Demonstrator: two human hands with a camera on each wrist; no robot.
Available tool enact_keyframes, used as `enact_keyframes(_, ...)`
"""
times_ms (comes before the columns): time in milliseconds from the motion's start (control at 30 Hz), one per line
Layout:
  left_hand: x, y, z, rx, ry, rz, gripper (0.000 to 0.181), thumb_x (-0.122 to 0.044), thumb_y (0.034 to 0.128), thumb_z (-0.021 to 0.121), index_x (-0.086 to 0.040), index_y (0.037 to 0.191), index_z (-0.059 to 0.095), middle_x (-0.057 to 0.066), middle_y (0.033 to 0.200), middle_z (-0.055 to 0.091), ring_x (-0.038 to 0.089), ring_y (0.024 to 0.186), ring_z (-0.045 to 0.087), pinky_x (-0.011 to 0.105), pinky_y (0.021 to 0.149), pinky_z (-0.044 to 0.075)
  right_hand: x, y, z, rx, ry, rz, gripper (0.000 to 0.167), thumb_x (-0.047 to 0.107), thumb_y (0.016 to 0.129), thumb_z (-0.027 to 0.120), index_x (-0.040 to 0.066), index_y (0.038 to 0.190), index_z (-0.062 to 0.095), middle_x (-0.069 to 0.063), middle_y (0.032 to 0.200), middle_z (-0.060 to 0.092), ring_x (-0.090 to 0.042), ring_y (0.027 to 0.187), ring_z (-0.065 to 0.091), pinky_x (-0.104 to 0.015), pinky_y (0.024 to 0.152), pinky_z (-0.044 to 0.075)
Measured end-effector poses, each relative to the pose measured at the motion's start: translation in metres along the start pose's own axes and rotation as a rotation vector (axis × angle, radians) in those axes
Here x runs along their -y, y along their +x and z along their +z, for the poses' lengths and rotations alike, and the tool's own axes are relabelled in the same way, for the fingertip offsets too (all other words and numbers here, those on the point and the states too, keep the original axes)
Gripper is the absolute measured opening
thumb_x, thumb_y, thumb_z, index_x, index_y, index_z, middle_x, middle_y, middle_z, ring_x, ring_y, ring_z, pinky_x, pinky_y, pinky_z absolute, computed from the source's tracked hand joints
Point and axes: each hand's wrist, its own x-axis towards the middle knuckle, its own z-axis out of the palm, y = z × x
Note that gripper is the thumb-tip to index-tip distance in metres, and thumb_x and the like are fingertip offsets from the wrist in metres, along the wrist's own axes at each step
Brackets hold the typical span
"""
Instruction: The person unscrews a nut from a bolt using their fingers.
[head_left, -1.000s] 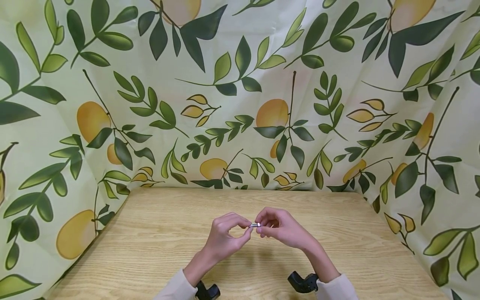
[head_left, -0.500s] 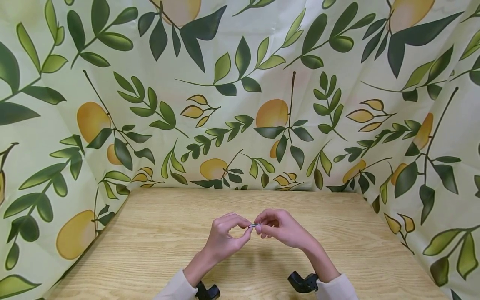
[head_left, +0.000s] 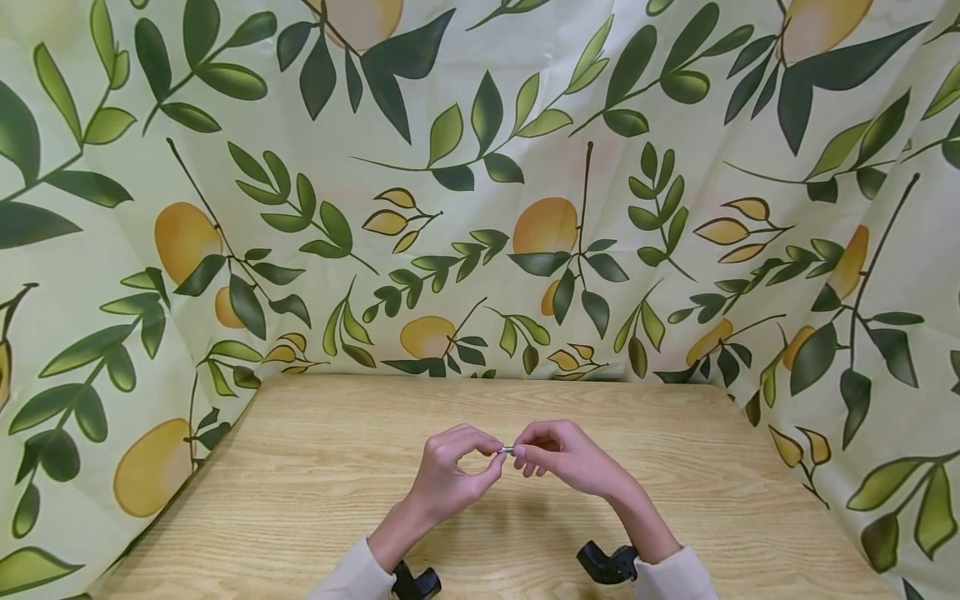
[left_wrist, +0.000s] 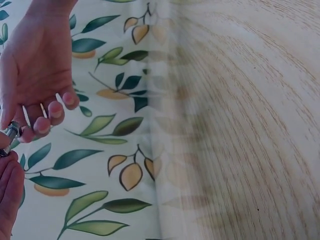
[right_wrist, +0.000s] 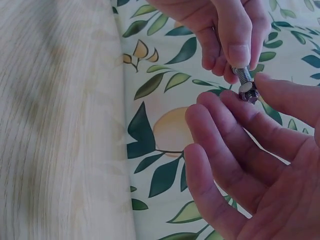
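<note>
Nearest are two pale sleeves (head_left: 352,575), one at the left and one at the right, both running in from the near edge. Just beyond each cuff a black mount (head_left: 606,564) sits at the wrist, on the side that faces the other arm. The left one is partly cut off by the near edge.

Farther on, the left hand (head_left: 453,467) and the right hand (head_left: 570,458) meet near the middle, their fingertips close together over a small metal bolt (head_left: 507,450). The left hand pinches the bolt's left end between thumb and finger, making a rounded loop. The right hand has thumb and forefinger at the right end, pinching a wider, shiny collar (right_wrist: 247,91) there — head or nut, I cannot tell which. Between the two grips a short stretch of thread (right_wrist: 243,75) shows in the right wrist view. The right hand's other fingers (right_wrist: 217,120) are bent loosely and hold nothing.

Both hands are raised above a wooden table (head_left: 315,533) with pale, wavy grain, and a soft shadow (head_left: 517,512) falls on it below them. The table reaches back to a straight far edge. Beyond that, and up both sides, hangs a pale cloth (head_left: 480,208) — printed with green leaves, brown stems and orange fruit.
</note>
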Motion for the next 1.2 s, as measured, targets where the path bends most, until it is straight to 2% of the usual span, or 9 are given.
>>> enact_keyframes(167, 0.0007, 0.0, 0.0005, 0.0, -0.005, -0.004, 0.002, -0.004, 0.0845, 0.079, -0.005, 0.085, 0.077, 0.003, 0.082, 0.078, 0.013, 0.071, 0.072, 0.015, 0.071, 0.06, -0.0003, 0.0003, -0.0001, -0.016, 0.002, -0.008, 0.017, 0.022, 0.1, 0.068, 0.007, 0.106, 0.069, -0.017, 0.092, 0.072, -0.021, 0.079, 0.07, -0.03, 0.069, 0.06)
enact_keyframes(433, 0.0012, -0.0014, 0.0012, -0.002, -0.001, -0.001, 0.005, -0.003, 0.0841, 0.078, -0.007, 0.086, 0.076, 0.003, 0.082, 0.078, 0.013, 0.071, 0.072, 0.016, 0.071, 0.06, 0.0003, -0.0007, 0.0001, -0.001, 0.0, 0.006, 0.017, 0.023, 0.102, 0.064, 0.008, 0.106, 0.072, -0.014, 0.091, 0.073, -0.028, 0.08, 0.071, -0.028, 0.067, 0.059)
enact_keyframes(567, 0.0006, -0.0016, 0.0012, 0.002, 0.0, -0.007, 0.002, -0.005, 0.0856, 0.078, -0.005, 0.086, 0.076, 0.003, 0.082, 0.078, 0.012, 0.071, 0.072, 0.015, 0.071, 0.059, 0.0003, -0.0006, 0.0009, -0.018, 0.002, -0.005, 0.012, 0.019, 0.099, 0.068, 0.008, 0.104, 0.07, -0.012, 0.089, 0.072, -0.03, 0.081, 0.07, -0.033, 0.069, 0.061)
enact_keyframes(667, 0.0003, -0.0014, 0.0014, 0.002, 0.003, -0.009, 0.005, -0.003, 0.0831, 0.079, -0.005, 0.086, 0.076, 0.002, 0.082, 0.078, 0.012, 0.071, 0.072, 0.015, 0.071, 0.059, -0.0002, -0.0001, 0.0018, -0.034, 0.006, -0.013, 0.01, 0.013, 0.096, 0.071, 0.007, 0.103, 0.068, -0.01, 0.089, 0.071, -0.027, 0.079, 0.069, -0.033, 0.069, 0.061)
enact_keyframes(767, 0.0002, -0.0012, 0.0016, 0.0, 0.005, -0.009, 0.006, -0.001, 0.0823, 0.079, -0.006, 0.086, 0.077, 0.002, 0.082, 0.078, 0.012, 0.071, 0.072, 0.015, 0.071, 0.059, -0.0008, 0.0003, 0.0021, -0.041, 0.013, -0.018, 0.015, 0.01, 0.094, 0.073, 0.004, 0.105, 0.066, -0.008, 0.089, 0.07, -0.023, 0.078, 0.069, -0.028, 0.068, 0.06)
enact_keyframes(867, 0.0006, -0.001, 0.0018, -0.003, 0.003, -0.003, 0.001, -0.005, 0.0865, 0.077, -0.006, 0.086, 0.077, 0.002, 0.081, 0.078, 0.012, 0.071, 0.072, 0.015, 0.072, 0.059, -0.0018, 0.0005, 0.0016, -0.031, 0.008, -0.017, 0.022, 0.014, 0.094, 0.074, 0.002, 0.111, 0.066, -0.01, 0.09, 0.072, -0.02, 0.077, 0.069, -0.026, 0.067, 0.059)
enact_keyframes(967, 0.001, -0.0007, 0.0017, -0.005, 0.005, 0.004, 0.006, -0.009, 0.0903, 0.075, -0.006, 0.085, 0.077, 0.002, 0.082, 0.078, 0.012, 0.071, 0.073, 0.015, 0.072, 0.06, -0.0026, 0.0009, 0.0012, 0.006, -0.007, -0.01, 0.022, 0.021, 0.1, 0.068, 0.003, 0.113, 0.069, -0.013, 0.091, 0.074, -0.018, 0.076, 0.07, -0.03, 0.067, 0.06)
enact_keyframes(1067, 0.001, -0.0004, 0.0014, -0.006, 0.005, 0.001, 0.002, -0.005, 0.0868, 0.077, -0.006, 0.085, 0.077, 0.002, 0.081, 0.078, 0.012, 0.071, 0.072, 0.015, 0.072, 0.06, -0.0037, 0.0013, 0.0015, 0.039, -0.003, -0.009, 0.021, 0.024, 0.105, 0.06, 0.006, 0.109, 0.07, -0.014, 0.092, 0.074, -0.019, 0.076, 0.071, -0.034, 0.069, 0.062)
enact_keyframes(1200, 0.0002, 0.0, 0.0011, -0.002, 0.004, -0.009, 0.012, 0.003, 0.0771, 0.081, -0.005, 0.084, 0.077, 0.003, 0.081, 0.078, 0.013, 0.07, 0.072, 0.015, 0.072, 0.059, -0.0048, 0.0014, 0.0025, 0.019, 0.01, -0.023, 0.016, 0.021, 0.102, 0.064, 0.006, 0.107, 0.069, -0.012, 0.09, 0.072, -0.021, 0.077, 0.07, -0.031, 0.069, 0.061)
